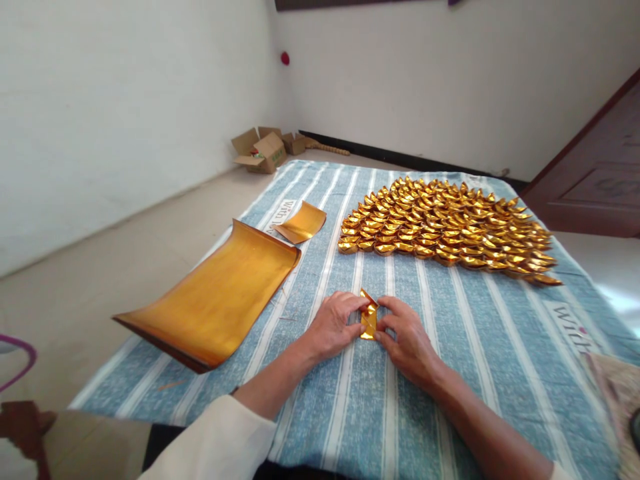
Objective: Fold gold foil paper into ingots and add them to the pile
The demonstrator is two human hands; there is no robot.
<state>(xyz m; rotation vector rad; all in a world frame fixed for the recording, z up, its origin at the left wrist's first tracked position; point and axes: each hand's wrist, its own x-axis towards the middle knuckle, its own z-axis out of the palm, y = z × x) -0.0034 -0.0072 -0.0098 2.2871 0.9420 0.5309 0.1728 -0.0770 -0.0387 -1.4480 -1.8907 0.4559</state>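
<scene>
Between my two hands is a small piece of folded gold foil paper, its upper end creased to a slanted point. My left hand pinches its left edge with thumb and fingers. From the other side, my right hand grips the right edge, fingertips close together. To the left lies a large curling stack of gold foil sheets, with a smaller curved gold sheet just beyond it. Many folded gold paper ingots stand packed in rows at the back right of the table.
A blue and white striped cloth covers the table. Open cardboard boxes sit on the floor by the far corner. A dark red door is at the right, and a purple-rimmed object shows at the left edge.
</scene>
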